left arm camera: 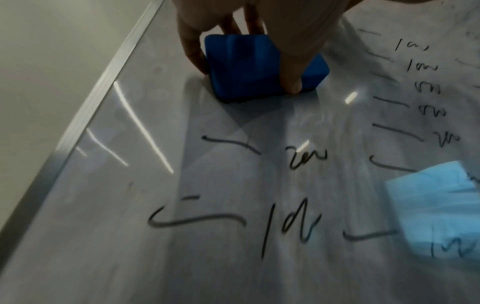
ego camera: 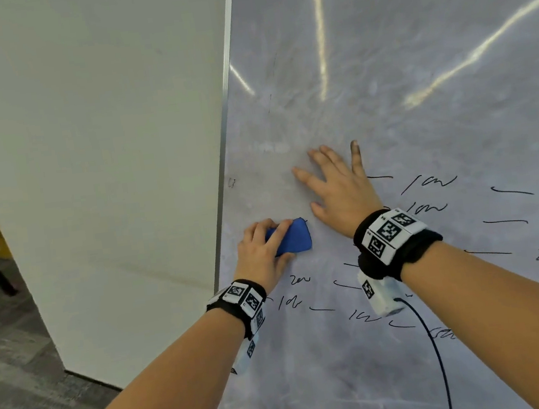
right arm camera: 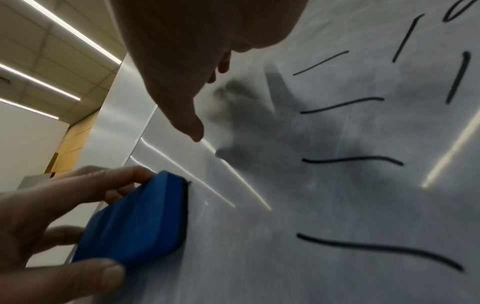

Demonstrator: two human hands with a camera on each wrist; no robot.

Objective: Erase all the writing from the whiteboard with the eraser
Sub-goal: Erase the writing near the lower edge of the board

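Many black marks point(ego camera: 359, 312) are left low on the board point(ego camera: 412, 50), closest to the person, below and to the right of both hands. The left hand point(ego camera: 260, 249) grips the blue eraser point(ego camera: 294, 237), flat on the board by the left edge. Its long side runs left to right. This hand is nearest the marks, so the eraser likely goes down next. Higher up, the right hand point(ego camera: 337, 185) lies spread flat on the board.
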